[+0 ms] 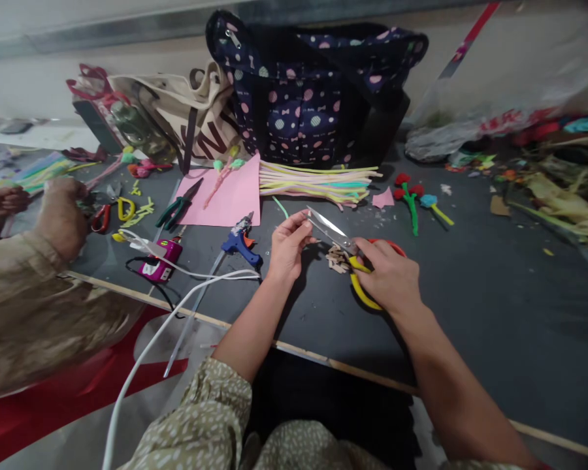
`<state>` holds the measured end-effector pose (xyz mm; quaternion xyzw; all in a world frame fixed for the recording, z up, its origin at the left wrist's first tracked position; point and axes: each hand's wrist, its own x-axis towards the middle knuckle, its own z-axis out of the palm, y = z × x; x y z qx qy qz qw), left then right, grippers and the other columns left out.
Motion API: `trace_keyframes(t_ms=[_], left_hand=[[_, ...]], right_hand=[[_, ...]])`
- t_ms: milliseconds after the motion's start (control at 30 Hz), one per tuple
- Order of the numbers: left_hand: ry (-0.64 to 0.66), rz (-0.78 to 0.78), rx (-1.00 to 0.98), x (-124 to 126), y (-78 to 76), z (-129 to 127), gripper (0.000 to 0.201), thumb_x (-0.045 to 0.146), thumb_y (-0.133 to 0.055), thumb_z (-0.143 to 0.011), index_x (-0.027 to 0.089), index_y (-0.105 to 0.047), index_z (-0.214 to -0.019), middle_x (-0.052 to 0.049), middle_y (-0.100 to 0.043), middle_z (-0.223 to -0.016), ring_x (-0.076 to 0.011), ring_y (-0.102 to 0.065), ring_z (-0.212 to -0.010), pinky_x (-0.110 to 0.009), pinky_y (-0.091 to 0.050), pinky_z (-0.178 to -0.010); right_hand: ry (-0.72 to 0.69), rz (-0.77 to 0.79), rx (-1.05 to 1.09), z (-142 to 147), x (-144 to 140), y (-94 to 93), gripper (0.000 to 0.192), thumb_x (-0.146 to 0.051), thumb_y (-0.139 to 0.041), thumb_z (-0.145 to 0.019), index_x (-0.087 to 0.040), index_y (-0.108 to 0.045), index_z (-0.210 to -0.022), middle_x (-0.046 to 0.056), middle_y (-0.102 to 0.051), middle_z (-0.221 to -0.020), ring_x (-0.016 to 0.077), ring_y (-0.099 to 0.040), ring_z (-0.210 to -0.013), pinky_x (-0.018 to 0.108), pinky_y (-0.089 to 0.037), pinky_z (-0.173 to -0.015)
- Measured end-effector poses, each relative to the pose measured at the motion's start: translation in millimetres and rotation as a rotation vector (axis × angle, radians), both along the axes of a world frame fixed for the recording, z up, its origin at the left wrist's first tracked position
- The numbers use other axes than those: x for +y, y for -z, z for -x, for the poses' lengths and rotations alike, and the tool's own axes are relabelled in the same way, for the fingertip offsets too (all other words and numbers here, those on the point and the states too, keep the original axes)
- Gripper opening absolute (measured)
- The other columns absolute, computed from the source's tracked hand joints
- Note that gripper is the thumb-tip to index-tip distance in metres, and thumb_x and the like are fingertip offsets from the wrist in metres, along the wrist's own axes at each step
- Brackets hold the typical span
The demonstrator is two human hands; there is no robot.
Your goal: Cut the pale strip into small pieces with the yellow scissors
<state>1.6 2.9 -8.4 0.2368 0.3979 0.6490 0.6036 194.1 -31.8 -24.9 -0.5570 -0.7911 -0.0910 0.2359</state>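
Dark grey table (494, 313) across the whole view, wooden strip along its near edge. At the back, a navy dotted bag (304, 98), upright, touching a cream tote (186, 117) on its left. To the right, a clear plastic bag (475, 111) with a litter of scraps beside it. On the far left, a co-worker's sleeve (34, 313) and hand (61, 215), busy over other bits near red-handled scissors (100, 219).

In front of the dotted bag, a sheet of pink paper (230, 199), flat, and just right of it a bundle of pale pipe cleaners (318, 183) lying crosswise. Green-handled pliers (179, 209) on the paper's left edge. Blue glue gun (240, 243) just below the paper, with a white cable (176, 313) running off toward the near edge. Magenta gadget (159, 261) left of the gun. Further right, small pipe-cleaner flowers (411, 196), red and blue heads on green and yellow stems, well apart from the hands.

Centre: right hand (389, 274) closed around the yellow and orange handles of scissors (345, 245), blades pointing up and left, parted only slightly. Left hand (289, 245) just beside the blade tips, fingers pinched together on something too small to make out. Between the two hands, under the blades, a little heap of wooden pegs (337, 259) on the table.
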Motion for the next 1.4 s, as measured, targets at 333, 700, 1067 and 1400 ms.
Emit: trace_keyframes(t_ms=[333,700,1067,1400], left_hand=[[-0.002,0.026,-0.026,-0.4,-0.7,-0.2,0.03,0.02,-0.08,-0.061,0.02,-0.074,-0.09,0.003,-0.065,-0.072,-0.0043,-0.054,-0.057,-0.018,-0.05,-0.059],[-0.031,0.141,-0.116,-1.6,-6.8,-2.2,0.028,0.013,-0.078,-0.059,0.017,-0.071,-0.086,0.004,-0.064,-0.066,-0.0037,-0.056,-0.054,-0.018,-0.051,-0.059],[-0.051,0.131,-0.092,-1.2,-4.4,-1.4,0.029,0.015,-0.08,-0.058,0.017,-0.072,-0.086,0.005,-0.062,-0.065,-0.0042,-0.056,-0.055,-0.018,-0.05,-0.059],[-0.068,0.033,0.007,-2.3,0.0,-0.1,0.028,0.022,-0.078,-0.064,0.021,-0.074,-0.092,0.0,-0.07,-0.085,-0.0039,-0.053,-0.058,-0.018,-0.049,-0.06]], right_hand=[[0.0,0.01,-0.002,2.7,-0.3,2.0,0.032,-0.026,-0.049,-0.087,-0.026,-0.064,-0.116,-0.001,-0.066,-0.09,0.0106,-0.052,-0.07,0.024,-0.028,-0.057],[0.021,0.042,-0.054,5.2,-1.2,4.1,0.035,-0.03,-0.048,-0.087,-0.025,-0.063,-0.119,0.003,-0.066,-0.091,0.0114,-0.051,-0.068,0.025,-0.027,-0.056],[0.006,0.017,-0.085,5.3,-2.4,3.4,0.033,-0.032,-0.046,-0.09,-0.024,-0.063,-0.117,0.001,-0.066,-0.086,0.0119,-0.053,-0.069,0.026,-0.026,-0.055],[0.057,0.039,-0.002,-2.7,1.0,-5.7,0.042,-0.033,-0.056,-0.081,-0.024,-0.06,-0.122,0.003,-0.065,-0.095,0.015,-0.056,-0.079,0.025,-0.032,-0.061]])
